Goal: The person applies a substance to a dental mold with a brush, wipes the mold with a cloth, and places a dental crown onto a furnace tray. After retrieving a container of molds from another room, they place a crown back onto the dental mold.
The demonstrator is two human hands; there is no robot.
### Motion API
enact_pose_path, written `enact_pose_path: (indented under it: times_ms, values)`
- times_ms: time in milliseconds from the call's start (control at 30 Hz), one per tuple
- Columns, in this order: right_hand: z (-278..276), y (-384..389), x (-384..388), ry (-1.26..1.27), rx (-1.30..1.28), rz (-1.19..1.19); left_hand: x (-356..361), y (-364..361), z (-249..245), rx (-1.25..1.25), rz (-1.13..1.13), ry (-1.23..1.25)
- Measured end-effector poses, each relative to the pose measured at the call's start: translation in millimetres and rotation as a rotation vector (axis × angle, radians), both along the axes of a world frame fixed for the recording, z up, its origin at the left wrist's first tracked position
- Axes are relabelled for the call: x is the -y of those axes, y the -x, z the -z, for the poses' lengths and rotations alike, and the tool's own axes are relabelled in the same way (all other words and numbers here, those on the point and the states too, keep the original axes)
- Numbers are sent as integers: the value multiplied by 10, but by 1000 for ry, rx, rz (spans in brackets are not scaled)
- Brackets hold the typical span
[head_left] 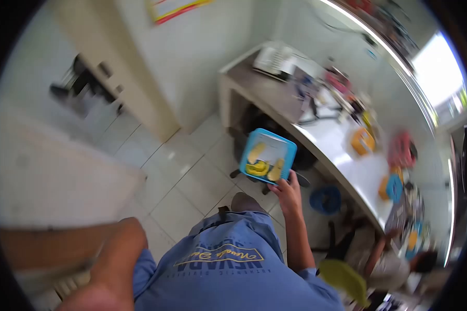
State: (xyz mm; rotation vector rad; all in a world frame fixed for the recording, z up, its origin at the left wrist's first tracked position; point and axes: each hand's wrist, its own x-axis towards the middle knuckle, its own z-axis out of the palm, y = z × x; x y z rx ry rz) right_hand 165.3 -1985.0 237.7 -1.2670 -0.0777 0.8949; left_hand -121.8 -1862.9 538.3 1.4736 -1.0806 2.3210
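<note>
My right hand (pixel 287 188) is closed on the near right corner of a shallow blue plastic tray (pixel 293 155). The tray is held out in front of me, above the floor. In it lie a bright yellow piece (pixel 257 168) and two pale yellow, elongated pieces (pixel 256 152), on a whitish base; blur hides what kind they are. My bent left arm (pixel 120 249) shows at the lower left, but I cannot make out its hand.
A long white counter (pixel 329 147) with clutter runs along the right wall, bearing a yellow-orange container (pixel 362 141). Below it are a blue bin (pixel 325 200) and a partly hidden chair. Another person (pixel 386 264) sits at the lower right near a green chair back (pixel 342 280). A doorway stands left.
</note>
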Motion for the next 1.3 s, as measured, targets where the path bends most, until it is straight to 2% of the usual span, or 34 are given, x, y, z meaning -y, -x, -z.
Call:
enact_pose_path:
  times_ms: [33, 67, 133, 200, 233, 267, 333, 367, 433, 500, 600, 733, 800, 833, 900, 967, 1033, 1233, 1300]
  values:
    - [11, 53, -143, 10, -3, -61, -30, 61, 32, 292, -391, 236]
    - [38, 136, -327, 8, -6, -201, 34, 90, 135, 231, -136, 402]
    - [68, 281, -698, -18, -76, -262, -161, 269, 549, 125, -84, 466]
    - [83, 562, -1331, 30, -74, -489, -460, 460, 1186, -221, -692, 822]
    - [79, 684, -1533, 67, -73, -576, -545, 655, 1353, -408, -843, 908]
    - [68, 700, -1711, 87, -71, -621, -609, 667, 1504, -569, -771, 1021]
    - [126, 886, -2183, 108, -78, -724, -890, 832, 1841, -548, -526, 1212]
    - [161, 985, -2421, 122, -81, -793, -1033, 870, 1934, -532, -548, 1215]
    - [197, 1196, -2861, 135, -78, -833, -1402, 860, 2062, -324, -496, 1582]
    - [277, 1359, -3249, 148, -96, -924, -1829, 904, 2138, -268, -448, 1600]
    - [403, 1586, -3964, 180, -111, -987, -2570, 1035, 2403, -393, -491, 1689]
    - [502, 1893, -4917, 260, -92, -1042, -3360, 1321, 2340, -389, -466, 1780]
    - [545, 2047, -5392, 307, -82, -1066, -3721, 1531, 2221, -564, -692, 1671]
    - [564, 2127, -5643, 302, -83, -1078, -3863, 1637, 2219, -554, -693, 1689]
    - [537, 2304, -6180, 289, -72, -1098, -4203, 1855, 2238, -639, -844, 1607]
    - [534, 2537, -6602, 266, -90, -1096, -4505, 1932, 2255, -636, -811, 1647]
    - [581, 2811, -7086, 247, -104, -1088, -4905, 1982, 2207, -520, -735, 1786]
    - [631, 3673, -8602, 104, -192, -976, -5973, 2484, 2340, -599, -731, 1807]
    - [602, 3930, -9116, 6, -192, -876, -6285, 2634, 2455, -575, -654, 1847]
